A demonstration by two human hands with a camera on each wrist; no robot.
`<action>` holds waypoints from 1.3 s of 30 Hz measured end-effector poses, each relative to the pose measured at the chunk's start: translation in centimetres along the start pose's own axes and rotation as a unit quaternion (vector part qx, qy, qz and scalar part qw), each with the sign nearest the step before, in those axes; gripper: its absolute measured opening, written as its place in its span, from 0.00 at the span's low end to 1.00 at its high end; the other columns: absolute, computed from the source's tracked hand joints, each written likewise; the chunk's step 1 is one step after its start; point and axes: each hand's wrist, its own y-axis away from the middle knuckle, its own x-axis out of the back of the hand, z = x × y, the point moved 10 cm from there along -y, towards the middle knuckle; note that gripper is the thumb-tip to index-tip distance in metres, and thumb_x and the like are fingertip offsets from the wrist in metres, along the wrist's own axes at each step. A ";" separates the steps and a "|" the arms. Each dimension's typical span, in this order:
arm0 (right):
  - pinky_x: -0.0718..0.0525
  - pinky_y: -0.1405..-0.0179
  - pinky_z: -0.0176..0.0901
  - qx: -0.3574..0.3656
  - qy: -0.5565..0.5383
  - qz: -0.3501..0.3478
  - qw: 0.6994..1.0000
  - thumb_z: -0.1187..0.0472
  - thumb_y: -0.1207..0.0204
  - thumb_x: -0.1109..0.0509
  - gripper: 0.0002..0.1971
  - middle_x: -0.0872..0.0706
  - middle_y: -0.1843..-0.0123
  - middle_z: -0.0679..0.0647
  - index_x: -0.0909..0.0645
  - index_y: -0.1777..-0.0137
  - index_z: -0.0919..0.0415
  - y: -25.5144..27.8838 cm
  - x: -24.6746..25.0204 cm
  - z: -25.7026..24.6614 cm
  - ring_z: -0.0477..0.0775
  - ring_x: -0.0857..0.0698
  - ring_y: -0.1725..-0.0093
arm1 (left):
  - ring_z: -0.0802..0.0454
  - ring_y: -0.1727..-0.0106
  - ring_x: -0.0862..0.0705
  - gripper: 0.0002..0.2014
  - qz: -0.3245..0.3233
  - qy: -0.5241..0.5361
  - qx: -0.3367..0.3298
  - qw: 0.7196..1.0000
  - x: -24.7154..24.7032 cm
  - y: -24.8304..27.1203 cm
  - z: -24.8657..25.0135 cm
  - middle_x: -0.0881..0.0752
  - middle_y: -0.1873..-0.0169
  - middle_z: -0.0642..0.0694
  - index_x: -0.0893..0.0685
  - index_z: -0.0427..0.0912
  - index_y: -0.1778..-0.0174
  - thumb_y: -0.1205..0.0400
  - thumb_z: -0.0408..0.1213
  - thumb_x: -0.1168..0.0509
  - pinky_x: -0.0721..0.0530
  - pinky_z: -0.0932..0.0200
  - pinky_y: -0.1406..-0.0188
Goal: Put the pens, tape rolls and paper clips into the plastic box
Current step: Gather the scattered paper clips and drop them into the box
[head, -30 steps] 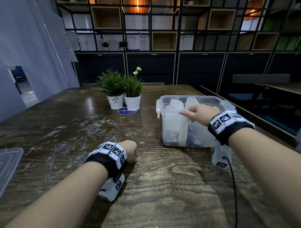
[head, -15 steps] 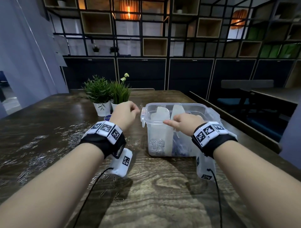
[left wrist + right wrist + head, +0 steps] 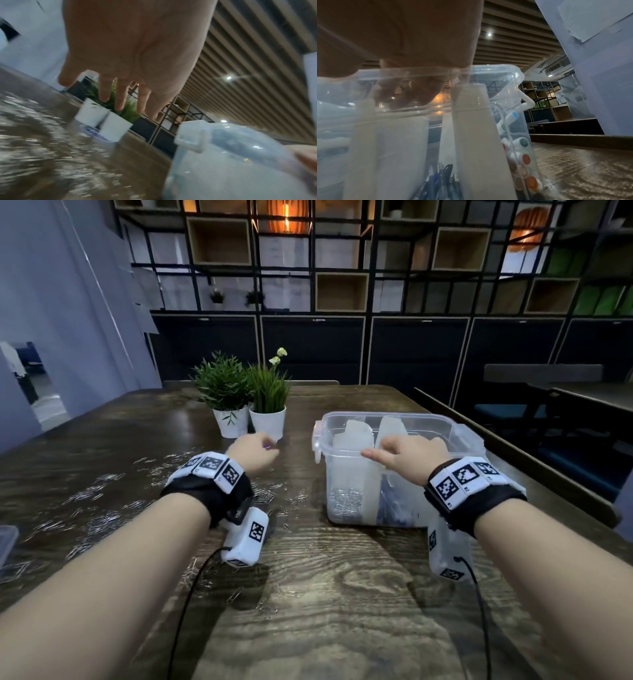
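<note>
where motion blurs the left wrist view, the loose paper clips [image 3: 102, 508] are reduced to bright streaks on the table [image 3: 342, 594]
the fingertips of the left hand [image 3: 251, 451] are hidden from the head view by its own back, and from the wrist its fingers [image 3: 122, 97] are seen hanging down, spread and relaxed, nothing held, raised above the table between two potted plants [image 3: 246, 402] and the plastic box [image 3: 459, 436]; the right hand [image 3: 409, 453] is laid over the box's near rim, fingers curled down inside against frosted dividers [image 3: 474, 135], though whether a divider is actually gripped cannot be told; pens [image 3: 443, 181] and markers with coloured caps [image 3: 524, 159] are made out in the box, with a heap of clips at its left bottom; tape rolls cannot be made out
</note>
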 end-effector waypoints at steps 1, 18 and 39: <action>0.31 0.34 0.58 -0.006 -0.010 0.009 1.000 0.29 0.22 0.46 0.21 0.15 0.53 0.43 0.25 0.57 0.43 0.1 0.3 -0.1 0.50 0.19 0.44 | 0.44 0.34 0.21 0.22 -0.029 -0.037 0.038 0.998 -0.3 0.7 -2.6 0.20 0.32 0.41 0.23 0.42 0.30 0.19 0.45 0.34 0.22 0.52 0.34; 0.28 0.25 0.48 0.106 -0.083 -0.205 0.969 0.50 0.35 0.17 0.47 0.30 0.19 0.49 0.37 0.18 0.49 -2.0 -12.5 -16.9 0.53 0.28 0.23 | 0.35 0.20 0.38 0.61 -0.212 -0.162 0.157 0.951 -3.8 5.4 -15.7 0.46 0.19 0.39 0.49 0.60 0.17 0.40 0.56 0.18 0.32 0.39 0.26; 0.19 0.47 0.39 0.131 -0.032 -0.199 0.971 0.64 0.27 0.23 0.13 0.11 0.42 0.51 0.11 0.43 0.55 -9.9 -18.4 -18.4 0.54 0.14 0.42 | 0.53 0.55 0.23 0.12 -0.179 -0.122 0.128 0.968 -5.3 -1.4 -16.2 0.19 0.61 0.51 0.25 0.49 0.66 0.21 0.43 0.30 0.25 0.67 0.59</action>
